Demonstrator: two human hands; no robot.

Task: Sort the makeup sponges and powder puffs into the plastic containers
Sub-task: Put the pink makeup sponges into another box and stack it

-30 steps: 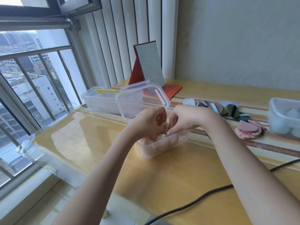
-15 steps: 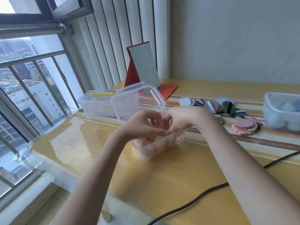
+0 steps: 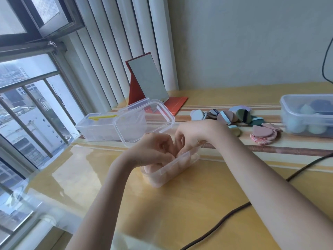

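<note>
The pink sponges (image 3: 162, 173) lie in the open clear box (image 3: 180, 165), in front of the red mirror (image 3: 149, 82). They look light, soft and easy to squeeze, so I would pinch one gently at its sides. The left hand (image 3: 155, 150) and right hand (image 3: 191, 134) curl over the box; what they hold is hidden, I cannot tell.
</note>
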